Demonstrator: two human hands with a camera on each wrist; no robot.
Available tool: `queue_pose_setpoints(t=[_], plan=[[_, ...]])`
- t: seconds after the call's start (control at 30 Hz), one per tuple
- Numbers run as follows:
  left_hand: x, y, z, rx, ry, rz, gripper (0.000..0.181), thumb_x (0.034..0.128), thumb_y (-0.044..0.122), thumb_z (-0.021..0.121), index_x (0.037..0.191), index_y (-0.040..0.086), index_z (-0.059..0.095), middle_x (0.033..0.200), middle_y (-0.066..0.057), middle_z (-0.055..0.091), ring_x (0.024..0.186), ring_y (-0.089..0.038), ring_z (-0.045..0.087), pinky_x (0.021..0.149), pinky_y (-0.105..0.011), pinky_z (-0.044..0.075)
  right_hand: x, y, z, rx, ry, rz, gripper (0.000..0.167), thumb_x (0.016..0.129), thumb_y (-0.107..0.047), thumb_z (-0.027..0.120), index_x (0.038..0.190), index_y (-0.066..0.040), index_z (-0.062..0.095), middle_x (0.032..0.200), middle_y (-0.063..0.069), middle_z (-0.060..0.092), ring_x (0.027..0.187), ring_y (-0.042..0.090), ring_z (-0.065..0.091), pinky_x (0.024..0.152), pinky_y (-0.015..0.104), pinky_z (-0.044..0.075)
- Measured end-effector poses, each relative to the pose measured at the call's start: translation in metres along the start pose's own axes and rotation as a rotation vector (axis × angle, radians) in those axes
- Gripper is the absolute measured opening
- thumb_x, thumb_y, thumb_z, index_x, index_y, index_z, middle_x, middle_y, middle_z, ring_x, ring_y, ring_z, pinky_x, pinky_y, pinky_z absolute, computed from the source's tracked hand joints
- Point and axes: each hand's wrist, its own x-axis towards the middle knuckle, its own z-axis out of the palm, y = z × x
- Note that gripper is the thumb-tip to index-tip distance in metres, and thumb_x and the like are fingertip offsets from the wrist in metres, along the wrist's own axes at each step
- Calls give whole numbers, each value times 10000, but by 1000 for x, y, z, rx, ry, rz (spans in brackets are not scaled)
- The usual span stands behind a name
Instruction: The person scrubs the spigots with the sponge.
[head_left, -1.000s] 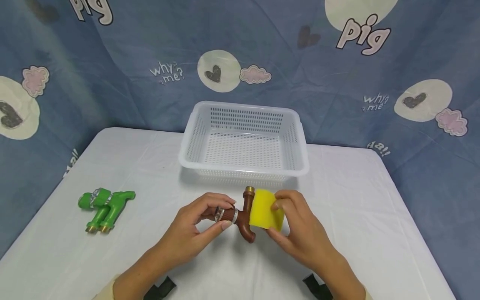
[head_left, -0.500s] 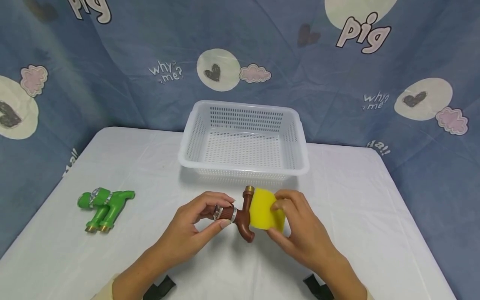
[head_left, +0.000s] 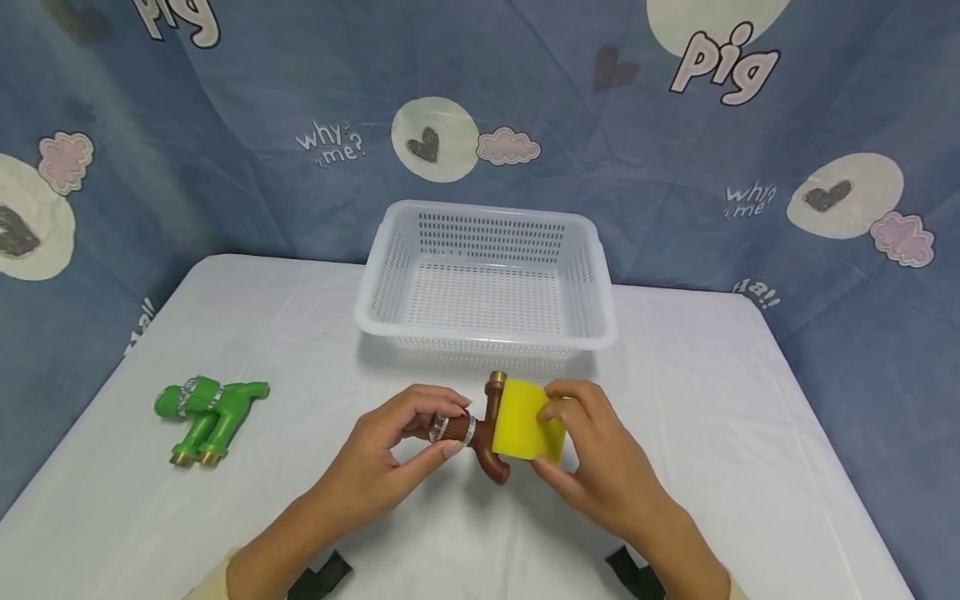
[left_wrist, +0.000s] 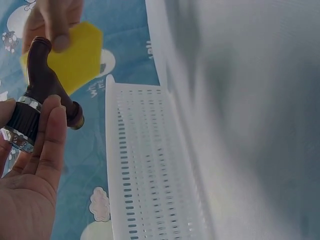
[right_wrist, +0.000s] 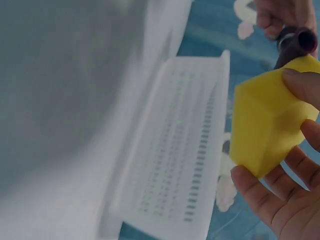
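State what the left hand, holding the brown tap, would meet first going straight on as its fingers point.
Most likely the yellow sponge in the right hand; it lies just past the brown tap in the left hand. They may be touching; depth is unclear.

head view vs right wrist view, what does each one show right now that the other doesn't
Only the head view: the green fittings lying on the table, the big "pig" lettering on the cloth, and black pieces at the bottom edge.

Only the right wrist view: the dark open end of the brown tap, and ridges where flat faces of the yellow block meet.

Both: the block, tap, white basket, blue cloth, right hand and left hand, only partly visible from the wrist.
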Motion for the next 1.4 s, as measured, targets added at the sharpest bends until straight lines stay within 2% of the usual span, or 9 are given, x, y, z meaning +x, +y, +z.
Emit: queue_pose_setpoints(t=[0.13, 0.37, 0.5, 0.7, 0.83, 0.93, 1.07, 1.2, 1.4], plan=[[0, -1, 0, -3, 3, 7, 372, 942, 49, 788, 1242, 211, 638, 1324, 38, 644, 1038, -147, 661, 852, -309, 613, -1, 7, 2, -49, 2, 33, 558, 726, -71, 934, 1142, -65, 563, 1326, 99, 539, 1221, 258, 528, 933, 338, 571], [0, -1, -1, -2, 11, 6, 376, 943, 44, 784, 1249, 205, 637, 1327, 34, 642, 1035, -146, 654, 859, -310, 612, -2, 1, -1, 48, 4, 6, 518, 750, -66, 888, 1157, -42, 569, 1350, 130, 532, 1236, 294, 522, 1068, 183, 428], [-1, -1, -1, 0, 10, -6, 373, 945, 52, 785, 1247, 213, 638, 1333, 41, 641, 1055, -147, 662, 860, -309, 612, 0, -4, -1, 65, -3, -16, 502, 758, -67, 876, 1156, -28, 572, 1347, 143, 533, 1234, 303, 519, 1094, 165, 395], [-2, -2, -1, 7, 22, 8, 373, 939, 39, 788, 1239, 210, 644, 1326, 36, 645, 1017, -143, 655, 845, -301, 612, 0, 3, 3, -22, -18, -2, 543, 727, -54, 923, 1138, -48, 568, 1339, 128, 539, 1221, 289, 529, 1045, 257, 482], [-1, -3, -2, -2, 29, 43, 384, 936, 14, 783, 1246, 194, 645, 1314, 23, 651, 993, -137, 644, 845, -292, 607, 0, 8, 4, -64, -18, 24, 553, 720, -64, 943, 1128, -68, 570, 1336, 103, 542, 1224, 267, 529, 992, 323, 538], [0, -3, -2, -3, 27, 52, 385, 936, 9, 781, 1249, 186, 644, 1310, 17, 652, 982, -138, 632, 842, -289, 606, 0, 6, 1, -41, -8, 25, 545, 725, -60, 931, 1137, -65, 575, 1349, 97, 538, 1236, 265, 521, 1037, 243, 487], [1, -2, -2, 4, 23, 25, 381, 933, 17, 787, 1240, 192, 645, 1317, 29, 649, 979, -137, 631, 832, -292, 609, 1, -2, -3, 28, -2, 3, 534, 736, -41, 900, 1157, -45, 572, 1361, 118, 533, 1245, 285, 514, 1091, 162, 393], [1, -1, -1, 0, 27, 16, 381, 931, 15, 788, 1236, 196, 650, 1320, 39, 650, 987, -136, 639, 836, -294, 611, 1, -5, -4, 54, -7, -20, 538, 734, -27, 888, 1170, -34, 572, 1363, 143, 530, 1235, 306, 516, 1100, 173, 398], [2, -1, 0, 7, 37, 54, 394, 929, -3, 783, 1250, 182, 651, 1312, 11, 656, 974, -146, 640, 827, -286, 608, 0, 1, 0, -39, -18, -6, 552, 726, -42, 920, 1149, -55, 566, 1357, 129, 530, 1232, 291, 518, 1054, 273, 482]])
